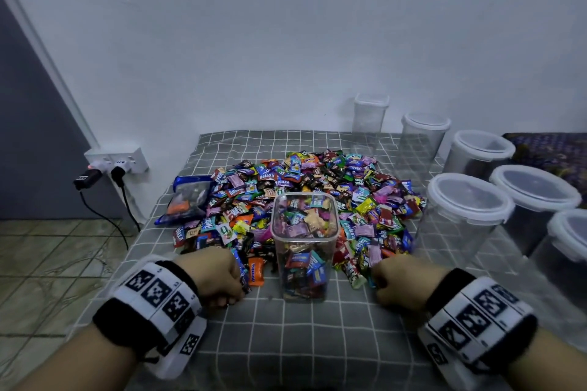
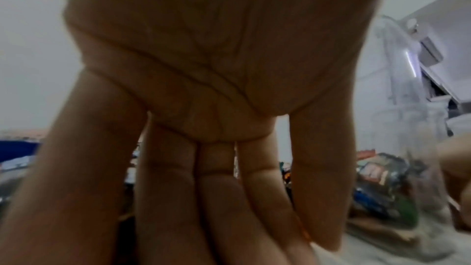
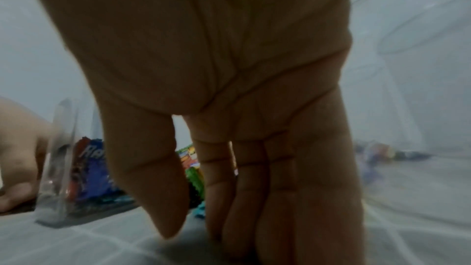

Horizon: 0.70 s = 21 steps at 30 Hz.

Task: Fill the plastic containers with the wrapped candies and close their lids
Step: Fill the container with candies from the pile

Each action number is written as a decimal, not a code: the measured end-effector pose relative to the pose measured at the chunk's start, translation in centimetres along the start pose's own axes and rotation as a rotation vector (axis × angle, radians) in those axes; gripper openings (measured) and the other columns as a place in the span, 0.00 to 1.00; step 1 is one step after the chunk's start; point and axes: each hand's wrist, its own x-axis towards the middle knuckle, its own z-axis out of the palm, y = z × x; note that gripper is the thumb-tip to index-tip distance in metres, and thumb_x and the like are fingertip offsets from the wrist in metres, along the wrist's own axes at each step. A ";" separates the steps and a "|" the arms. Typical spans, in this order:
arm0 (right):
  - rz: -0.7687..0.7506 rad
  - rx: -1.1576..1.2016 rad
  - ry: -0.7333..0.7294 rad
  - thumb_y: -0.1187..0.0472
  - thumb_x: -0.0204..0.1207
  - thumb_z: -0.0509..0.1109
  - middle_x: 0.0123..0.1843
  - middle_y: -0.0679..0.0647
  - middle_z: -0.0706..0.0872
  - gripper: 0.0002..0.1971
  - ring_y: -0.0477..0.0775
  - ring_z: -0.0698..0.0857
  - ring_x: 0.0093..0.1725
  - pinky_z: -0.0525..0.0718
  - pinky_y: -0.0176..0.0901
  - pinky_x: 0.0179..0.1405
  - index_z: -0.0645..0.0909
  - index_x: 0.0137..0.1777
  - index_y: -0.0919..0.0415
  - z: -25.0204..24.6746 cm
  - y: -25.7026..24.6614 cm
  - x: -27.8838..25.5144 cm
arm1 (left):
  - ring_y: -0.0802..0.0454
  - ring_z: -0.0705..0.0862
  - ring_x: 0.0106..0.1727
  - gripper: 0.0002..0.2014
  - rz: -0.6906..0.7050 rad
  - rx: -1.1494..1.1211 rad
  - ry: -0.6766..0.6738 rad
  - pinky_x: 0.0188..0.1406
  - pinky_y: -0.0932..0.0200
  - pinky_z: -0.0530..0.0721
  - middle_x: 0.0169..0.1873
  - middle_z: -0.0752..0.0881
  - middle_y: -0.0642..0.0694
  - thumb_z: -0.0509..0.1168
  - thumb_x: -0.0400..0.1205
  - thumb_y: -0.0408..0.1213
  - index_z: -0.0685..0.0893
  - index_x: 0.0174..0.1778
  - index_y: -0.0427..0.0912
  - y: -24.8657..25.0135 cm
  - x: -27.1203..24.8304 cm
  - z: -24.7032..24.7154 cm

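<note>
A clear square container [image 1: 303, 244] stands lidless at the front of the candy pile [image 1: 286, 181], filled nearly to its rim with wrapped candies. My left hand [image 1: 216, 276] rests on the checked cloth just left of it, beside an orange Mentos candy [image 1: 255, 270]. My right hand [image 1: 403, 282] rests on the cloth just right of it, at the pile's edge. In the wrist views the left hand [image 2: 216, 219] and the right hand [image 3: 229, 219] point straight fingers down at the cloth and hold nothing. The container's wall [image 2: 407, 148] [image 3: 58, 168] shows beside each hand.
Several empty lidded containers stand at the right: a round one [image 1: 467, 216] nearest, others [image 1: 536, 197] [image 1: 479, 149] behind, two tall ones [image 1: 424, 136] [image 1: 370, 114] by the wall. A blue bag [image 1: 187, 200] lies left of the pile. A wall socket [image 1: 117, 165] with cables is past the table's left edge.
</note>
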 end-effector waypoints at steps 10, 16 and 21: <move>-0.004 -0.001 0.114 0.58 0.80 0.61 0.66 0.59 0.81 0.17 0.58 0.79 0.65 0.78 0.45 0.60 0.76 0.68 0.61 -1.8 -1.6 2.7 | 0.56 0.85 0.35 0.06 0.076 -0.054 0.125 0.39 0.61 0.86 0.34 0.88 0.50 0.68 0.77 0.35 0.85 0.36 0.50 1.4 1.1 -1.0; 0.008 0.083 0.374 0.54 0.81 0.58 0.55 0.58 0.82 0.08 0.56 0.80 0.57 0.75 0.43 0.51 0.73 0.50 0.58 -2.1 -1.0 1.9 | 0.65 0.82 0.32 0.04 0.078 0.006 0.383 0.30 0.69 0.80 0.38 0.86 0.54 0.66 0.80 0.39 0.85 0.42 0.50 1.1 -0.1 -2.2; 0.015 0.075 0.362 0.43 0.75 0.65 0.69 0.57 0.71 0.32 0.58 0.76 0.66 0.78 0.48 0.59 0.61 0.75 0.55 -1.6 -1.3 2.3 | 0.49 0.79 0.61 0.25 -0.057 0.203 0.433 0.60 0.49 0.81 0.67 0.75 0.48 0.71 0.75 0.48 0.73 0.68 0.57 0.7 0.7 -2.4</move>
